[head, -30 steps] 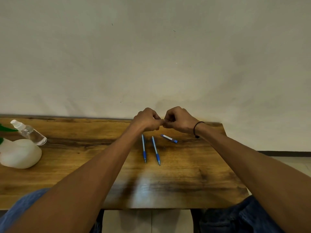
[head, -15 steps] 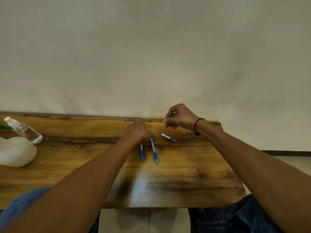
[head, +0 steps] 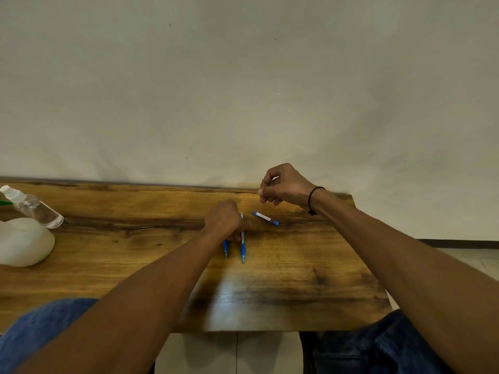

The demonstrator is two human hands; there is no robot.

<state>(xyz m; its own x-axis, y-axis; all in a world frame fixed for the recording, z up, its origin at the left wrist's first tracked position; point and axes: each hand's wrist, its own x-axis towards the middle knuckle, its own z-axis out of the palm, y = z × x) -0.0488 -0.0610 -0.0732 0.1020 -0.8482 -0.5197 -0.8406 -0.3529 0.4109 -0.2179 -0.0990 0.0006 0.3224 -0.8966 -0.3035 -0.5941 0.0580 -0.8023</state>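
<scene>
Two blue-and-white pens lie side by side on the wooden table (head: pixel 297 292), tips toward me. My left hand (head: pixel 223 220) is down on them, its fingers curled over the upper part of the left pen (head: pixel 225 249), which it hides. The right pen (head: pixel 243 248) lies just beside that hand, its full length showing. A small blue tube (head: pixel 266 218) lies to the right of the pens. My right hand (head: pixel 283 186), with a black band on the wrist, hovers above the table's far edge and pinches a thin dark stick (head: pixel 262 182) between thumb and fingers.
At the far left a clear spray bottle (head: pixel 33 207) lies tilted against a white rounded container (head: pixel 23 242). A plain wall stands right behind the table. My knees in blue jeans show below the near edge.
My hands were joined above the pens a second ago. The left hand has dropped onto the pens, while the right hand stays raised with the thin stick in its pinch.
</scene>
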